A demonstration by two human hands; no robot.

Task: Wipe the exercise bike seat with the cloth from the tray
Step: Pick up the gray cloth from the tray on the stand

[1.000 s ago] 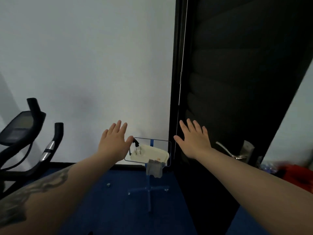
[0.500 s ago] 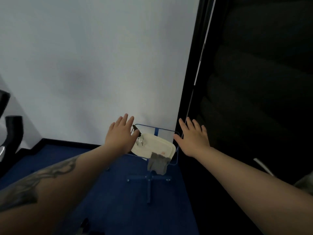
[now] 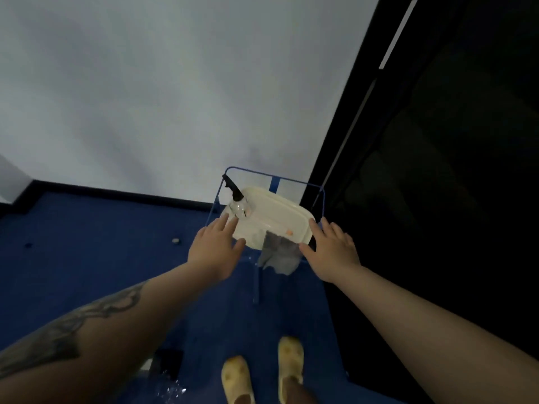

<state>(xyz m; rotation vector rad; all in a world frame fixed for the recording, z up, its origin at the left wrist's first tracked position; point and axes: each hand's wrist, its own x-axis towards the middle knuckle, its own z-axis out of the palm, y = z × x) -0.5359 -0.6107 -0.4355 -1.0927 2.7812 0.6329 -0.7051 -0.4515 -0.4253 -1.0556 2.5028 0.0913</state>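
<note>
Looking steeply down now, the head view has tipped lower than half a second ago: two pale yellow perforated clogs [image 3: 288, 366] on the blue carpet floor [image 3: 96, 252] have come into sight at the bottom edge, and the black exercise bike handlebar that stood at the far left has gone out of frame. The cream rectangular plastic tray [image 3: 274, 212] sits much nearer the hands than before, resting on a thin blue wire-frame stand [image 3: 256, 282] close to the white wall [image 3: 175, 83] and beside the black door [image 3: 452, 170].

The left hand [image 3: 215, 252], palm down with fingers spread and loosely extended, hovers at the tray's near left corner; its fingertips [image 3: 226, 220] lie just beside the clear spray bottle with a black trigger head [image 3: 237, 201] that stands at the tray's left end. Whether they touch the tray cannot be told. The right hand [image 3: 331, 252], also flat and splayed, is at the tray's near right corner, its thumb just beside the crumpled grey cloth [image 3: 278, 255]. Neither hand holds anything.

That cloth hangs over the tray's near edge, partly inside the tray and partly draped down in front of the stand, between the two hands.
</note>
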